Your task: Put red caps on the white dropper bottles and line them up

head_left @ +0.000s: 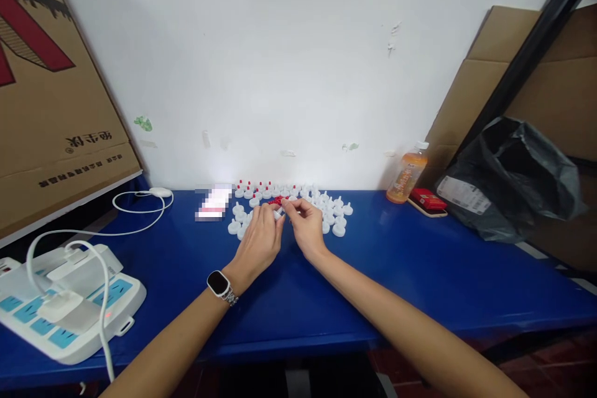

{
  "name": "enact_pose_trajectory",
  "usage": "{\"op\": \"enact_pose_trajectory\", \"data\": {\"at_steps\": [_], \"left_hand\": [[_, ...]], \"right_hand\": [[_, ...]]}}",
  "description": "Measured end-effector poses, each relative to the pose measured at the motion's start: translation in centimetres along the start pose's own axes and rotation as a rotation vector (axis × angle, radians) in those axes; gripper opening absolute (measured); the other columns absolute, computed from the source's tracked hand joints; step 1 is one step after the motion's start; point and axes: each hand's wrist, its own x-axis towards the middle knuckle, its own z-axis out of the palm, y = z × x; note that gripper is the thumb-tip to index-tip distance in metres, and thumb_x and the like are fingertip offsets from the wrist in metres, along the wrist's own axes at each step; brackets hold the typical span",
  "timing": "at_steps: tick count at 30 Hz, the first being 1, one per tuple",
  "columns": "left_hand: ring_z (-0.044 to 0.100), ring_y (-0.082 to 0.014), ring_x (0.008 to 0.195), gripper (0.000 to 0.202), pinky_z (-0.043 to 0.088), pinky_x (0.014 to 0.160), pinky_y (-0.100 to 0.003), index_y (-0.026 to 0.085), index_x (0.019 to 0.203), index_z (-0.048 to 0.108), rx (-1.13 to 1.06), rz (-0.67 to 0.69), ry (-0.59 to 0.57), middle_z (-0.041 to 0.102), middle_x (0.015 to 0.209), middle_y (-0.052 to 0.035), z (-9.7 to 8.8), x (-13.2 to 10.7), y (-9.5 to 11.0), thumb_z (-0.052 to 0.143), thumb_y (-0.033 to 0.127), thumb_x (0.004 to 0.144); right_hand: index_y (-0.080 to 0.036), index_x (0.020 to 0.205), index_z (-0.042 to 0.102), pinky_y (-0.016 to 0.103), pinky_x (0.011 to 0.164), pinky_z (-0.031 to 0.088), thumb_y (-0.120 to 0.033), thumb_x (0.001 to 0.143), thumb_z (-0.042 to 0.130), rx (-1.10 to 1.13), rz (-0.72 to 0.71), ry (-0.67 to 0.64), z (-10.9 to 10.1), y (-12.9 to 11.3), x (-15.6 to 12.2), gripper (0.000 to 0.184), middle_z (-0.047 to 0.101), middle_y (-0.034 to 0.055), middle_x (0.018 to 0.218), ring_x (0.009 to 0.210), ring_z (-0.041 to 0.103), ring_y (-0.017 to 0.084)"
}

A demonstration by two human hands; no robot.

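My left hand, with a watch at the wrist, is closed around a white nozzle cap, partly hidden by the fingers. My right hand meets it from the right, thumb and fingers pinched together at the cap's upper end. What sits in that pinch is too small to make out. Just behind the fingers lies a small heap of red tips. Loose white nozzle caps stand on both sides of my hands. Along the back, several white caps carry red tips.
The blue table meets a white wall. At left are a power strip with white cables and a large cardboard box. To the right stand an orange drink bottle, a red pack on a phone, and a grey plastic bag.
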Motion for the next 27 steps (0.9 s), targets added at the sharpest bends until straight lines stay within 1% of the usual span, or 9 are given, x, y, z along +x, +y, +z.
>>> {"op": "enact_pose_trajectory", "data": {"at_steps": [4, 6, 10, 12, 14, 17, 19, 21, 27], "left_hand": [[0.050, -0.0286, 0.110, 0.031, 0.049, 0.092, -0.048, 0.014, 0.128, 0.040, -0.010, -0.016, 0.050, 0.052, 0.117, -0.0157, 0.1, -0.1, 0.6, 0.028, 0.028, 0.104], [0.049, -0.0277, 0.112, 0.032, 0.048, 0.096, -0.047, 0.014, 0.131, 0.039, -0.035, -0.003, 0.052, 0.052, 0.121, -0.0158, 0.0, -0.1, 0.7, 0.028, 0.027, 0.104], [0.049, -0.0273, 0.117, 0.041, 0.045, 0.101, -0.046, 0.016, 0.142, 0.033, -0.062, 0.022, -0.013, 0.053, 0.127, -0.0148, -0.6, 0.2, 0.2, 0.033, 0.031, 0.103], [0.051, -0.0275, 0.114, 0.044, 0.044, 0.100, -0.046, 0.017, 0.142, 0.036, -0.050, 0.021, -0.047, 0.056, 0.121, -0.0128, -1.1, 0.6, -0.5, 0.038, 0.036, 0.102], [0.053, -0.0273, 0.110, 0.039, 0.045, 0.098, -0.045, 0.018, 0.134, 0.046, -0.030, -0.007, -0.057, 0.059, 0.113, -0.0105, -1.6, 0.9, -1.5, 0.040, 0.037, 0.101], [0.056, -0.0258, 0.105, 0.031, 0.046, 0.094, -0.043, 0.019, 0.123, 0.053, -0.030, -0.119, -0.020, 0.063, 0.109, -0.0091, -2.3, 1.3, -3.2, 0.035, 0.031, 0.101], [0.057, -0.0256, 0.103, 0.026, 0.046, 0.092, -0.042, 0.020, 0.116, 0.057, -0.017, -0.157, -0.012, 0.064, 0.105, -0.0078, -2.6, 1.4, -4.0, 0.038, 0.030, 0.100], [0.057, -0.0257, 0.101, 0.023, 0.046, 0.090, -0.042, 0.021, 0.110, 0.059, -0.006, -0.165, -0.025, 0.064, 0.102, -0.0071, -2.7, 1.4, -4.4, 0.041, 0.029, 0.098], [0.057, -0.0255, 0.099, 0.019, 0.046, 0.091, -0.042, 0.021, 0.102, 0.060, 0.000, -0.165, 0.000, 0.063, 0.100, -0.0065, -2.8, 1.3, -5.5, 0.044, 0.030, 0.096]], "right_hand": [[-0.021, 0.075, 0.064, 0.029, 0.070, 0.051, -0.049, 0.080, 0.068, 0.037, -0.011, -0.037, 0.5, -0.5, -0.2, 0.029, 0.067, 0.0029, 0.078, 0.072, 0.060, 0.016], [-0.021, 0.078, 0.063, 0.028, 0.068, 0.051, -0.048, 0.078, 0.069, 0.062, -0.012, -0.077, 0.4, -0.6, 0.1, 0.028, 0.067, 0.0027, 0.080, 0.072, 0.061, 0.016], [-0.021, 0.078, 0.058, 0.026, 0.059, 0.046, -0.044, 0.075, 0.072, 0.021, 0.073, -0.232, -1.6, -0.5, 1.7, 0.027, 0.063, -0.0008, 0.068, 0.061, 0.058, 0.014], [-0.020, 0.078, 0.057, 0.026, 0.057, 0.044, -0.040, 0.076, 0.070, -0.076, 0.066, -0.265, -2.9, -0.4, 2.8, 0.024, 0.063, -0.0015, 0.065, 0.058, 0.056, 0.013], [-0.020, 0.078, 0.058, 0.025, 0.059, 0.044, -0.035, 0.078, 0.067, -0.276, -0.031, -0.276, -4.1, -0.3, 4.0, 0.018, 0.065, -0.0006, 0.068, 0.061, 0.058, 0.013], [-0.018, 0.078, 0.061, 0.025, 0.063, 0.044, -0.024, 0.079, 0.064, -0.606, -0.141, -0.394, -5.1, -0.1, 5.7, 0.006, 0.067, -0.0001, 0.071, 0.066, 0.060, 0.013], [-0.018, 0.078, 0.063, 0.025, 0.065, 0.044, -0.020, 0.080, 0.063, -0.731, -0.169, -0.498, -5.0, 0.1, 6.5, 0.003, 0.068, -0.0001, 0.071, 0.068, 0.061, 0.013], [-0.017, 0.078, 0.065, 0.025, 0.067, 0.044, -0.019, 0.080, 0.063, -0.787, -0.210, -0.564, -4.5, 0.2, 7.2, 0.003, 0.069, 0.0006, 0.074, 0.070, 0.062, 0.014], [-0.017, 0.082, 0.066, 0.024, 0.069, 0.045, -0.018, 0.081, 0.063, -0.853, -0.300, -0.565, -1.7, 0.6, 9.8, 0.004, 0.070, 0.0014, 0.078, 0.074, 0.063, 0.014]]}}
